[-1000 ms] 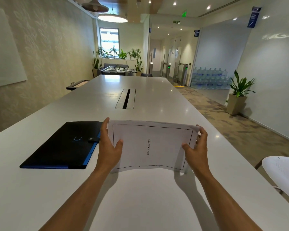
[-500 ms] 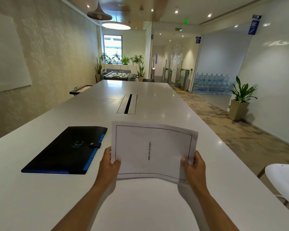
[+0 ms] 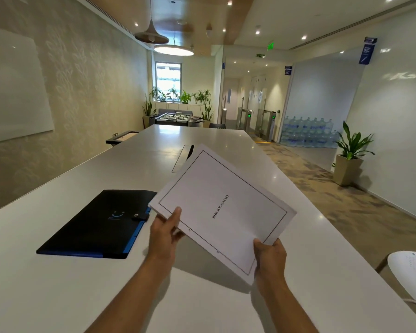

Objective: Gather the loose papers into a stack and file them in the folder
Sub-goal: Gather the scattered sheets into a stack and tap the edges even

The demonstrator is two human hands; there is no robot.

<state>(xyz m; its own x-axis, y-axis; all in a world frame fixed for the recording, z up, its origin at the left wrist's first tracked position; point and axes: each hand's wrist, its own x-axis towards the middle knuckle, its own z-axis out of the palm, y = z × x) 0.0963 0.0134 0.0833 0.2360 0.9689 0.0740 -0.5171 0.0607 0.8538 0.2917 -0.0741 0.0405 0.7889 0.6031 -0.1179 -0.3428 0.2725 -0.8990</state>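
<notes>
A stack of white papers [image 3: 222, 207] with a black border and the word BIBLIOGRAPHY on top is held in the air above the white table [image 3: 58, 284], turned at an angle. My left hand [image 3: 165, 233] grips its near left edge, thumb on top. My right hand [image 3: 270, 258] grips its near right corner. A black folder [image 3: 99, 227] with a blue edge and a snap strap lies shut on the table, just left of my left hand.
A cable slot [image 3: 183, 156] is set in the table's middle, partly behind the papers. A white chair [image 3: 412, 272] stands at the right edge. A potted plant [image 3: 350, 155] and water bottles [image 3: 308, 132] are far right.
The stack has been lifted higher off the table and rotated, its left corner now swung up and away. Both hands stayed on its near edge.
</notes>
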